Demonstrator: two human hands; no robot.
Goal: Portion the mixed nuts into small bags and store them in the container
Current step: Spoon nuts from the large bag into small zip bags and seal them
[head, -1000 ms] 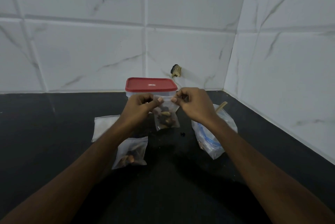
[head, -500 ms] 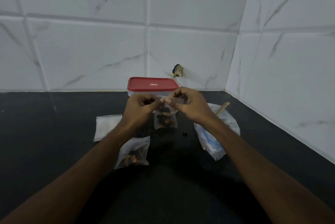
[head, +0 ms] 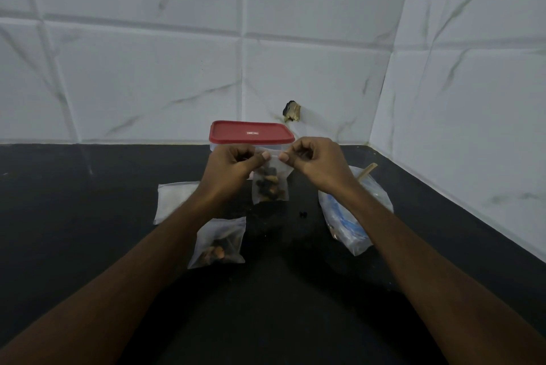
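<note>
A small clear bag of mixed nuts (head: 270, 187) hangs upright just above the black counter. My left hand (head: 233, 165) pinches its top edge at the left and my right hand (head: 317, 162) pinches it at the right, thumbs nearly meeting. Right behind the hands stands a clear container with a red lid (head: 251, 132), lid on. Another filled small bag (head: 218, 243) lies on the counter under my left forearm. A flat empty bag (head: 172, 200) lies to its left. The large bag of nuts (head: 348, 217) with a wooden stick poking out lies under my right forearm.
The black counter (head: 88, 217) meets white marble-look tiled walls at the back and right, forming a corner. A single dark nut (head: 302, 213) lies loose on the counter between the bags. A small broken fitting (head: 292, 112) sticks out of the back wall.
Half a second ago my hands were close together at the bag's top; now they have drawn slightly apart along the top edge. The bag hangs in about the same place.
</note>
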